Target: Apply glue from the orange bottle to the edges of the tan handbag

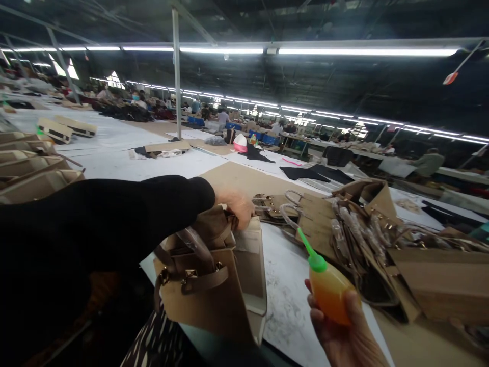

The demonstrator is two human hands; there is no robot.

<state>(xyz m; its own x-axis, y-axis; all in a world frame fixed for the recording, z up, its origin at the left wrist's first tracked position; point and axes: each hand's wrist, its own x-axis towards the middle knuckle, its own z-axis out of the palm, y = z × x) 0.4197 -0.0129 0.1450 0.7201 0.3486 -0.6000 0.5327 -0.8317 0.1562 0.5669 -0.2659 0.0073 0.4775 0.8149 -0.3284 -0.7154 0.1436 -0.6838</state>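
Note:
My right hand (pixel 349 334) is wrapped round a squeeze bottle (pixel 330 293) with a green nozzle and orange liquid inside. The nozzle points up and to the left. My left hand (pixel 237 206), smeared by motion, is at the top of a tan handbag (pixel 202 306); its fingers cannot be made out. The handbag stands at the near table edge. It has a plastic-wrapped handle, gold-coloured fittings and a side that gapes, showing a pale lining. A black sleeve hides part of the bag's left side.
Tan bags (pixel 317 219) with wrapped handles are heaped on the right. More bag bodies (pixel 34 178) stand in a row at the left. Black pieces (pixel 301 173) and a pink-and-white item (pixel 240 143) lie farther back. A metal post (pixel 176 76) rises beyond; people sit farther off.

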